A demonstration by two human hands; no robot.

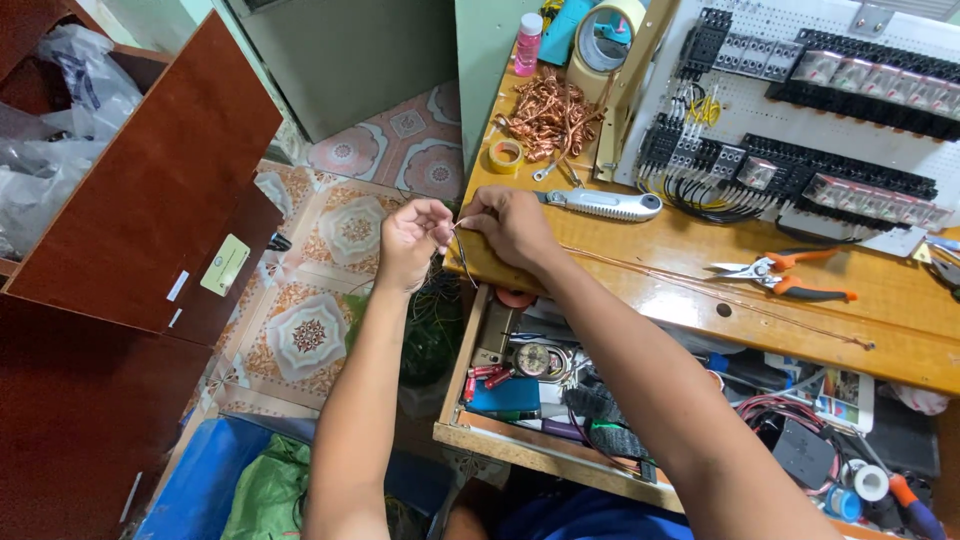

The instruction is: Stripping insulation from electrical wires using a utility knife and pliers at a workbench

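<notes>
- Head view shows both hands meeting just off the left edge of the glossy yellow wooden workbench point(640, 262), above the patterned floor tiles
- Left hand point(410, 240) is clenched, fingertips pinching the end of a thin bare copper wire point(700, 287)
- Right hand point(512, 225) pinches the same wire end right beside it, wrist resting on the bench's left edge
- From the fingers the wire runs along the bench towards its front right edge, passing near the orange-handled snips point(785, 275)
- Step in hand, as I judge it: working the wire's end between 2 sets of fingertips, twisting or stripping; which one I cannot tell
- Next move would call for a steady pinch and taut wire
- White utility knife point(605, 204) lies just behind the right hand; a tangle of copper wire scraps point(548, 117) sits near the back left corner
</notes>
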